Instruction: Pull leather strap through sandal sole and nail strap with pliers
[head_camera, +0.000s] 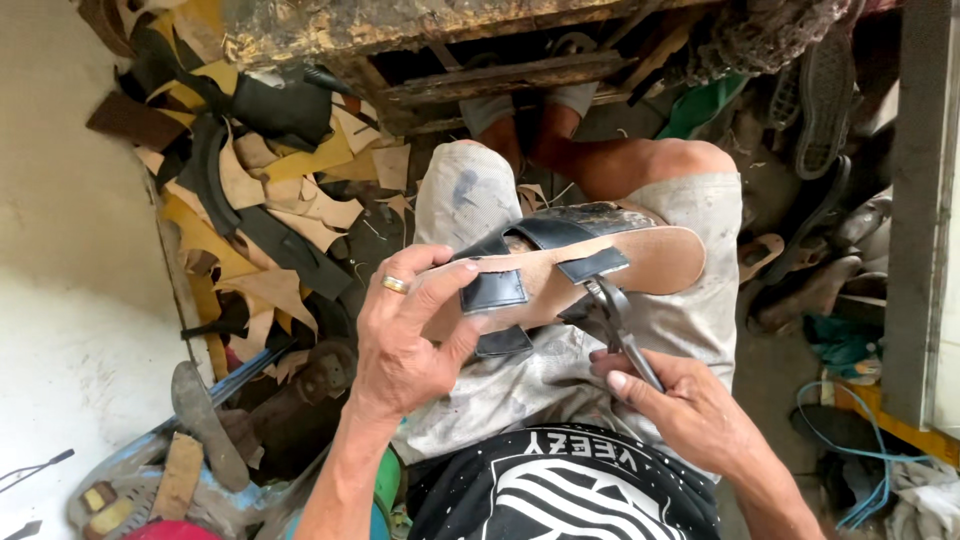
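Observation:
A tan sandal sole (640, 262) with black straps lies upside down across my lap. My left hand (405, 330), a gold ring on one finger, grips its near end, the thumb pressing a black strap flap (492, 291) onto the sole. My right hand (690, 410) holds metal pliers (615, 318) by the handles. The pliers' jaws pinch the edge of a second black strap flap (592, 265) folded over the sole's side.
A heap of tan, yellow and black leather scraps (260, 200) covers the floor at left. A worn wooden bench (450, 40) stands ahead. Old shoes and soles (820, 100) pile up at right, with a blue cord (850, 440) and a shoe sole (205, 425) at lower left.

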